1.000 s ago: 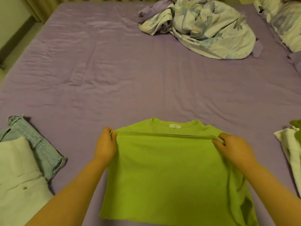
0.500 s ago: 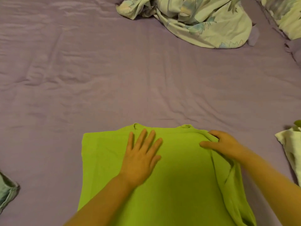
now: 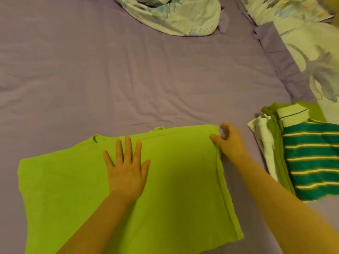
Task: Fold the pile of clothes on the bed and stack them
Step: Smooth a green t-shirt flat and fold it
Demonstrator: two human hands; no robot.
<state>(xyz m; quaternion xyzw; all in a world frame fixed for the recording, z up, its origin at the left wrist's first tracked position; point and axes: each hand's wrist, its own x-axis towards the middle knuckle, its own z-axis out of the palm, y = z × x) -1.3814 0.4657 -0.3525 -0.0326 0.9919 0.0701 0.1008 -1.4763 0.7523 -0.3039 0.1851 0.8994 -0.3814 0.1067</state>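
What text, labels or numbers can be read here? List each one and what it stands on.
None can be read.
Green shirt: plain, no label showing, under the left hand and right hand.
Striped shirt: stripes only, no lettering.
Floral bedding: a printed pattern, no words.

no readable text, labels, brands or numbers

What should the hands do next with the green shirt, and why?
Probably fold the left side in. The right hand pinches the green shirt's right edge, which already looks folded over, while the left hand lies flat on the middle. The shirt's left side looks not yet folded, so it seems too wide for the stack of folded clothes beside it.
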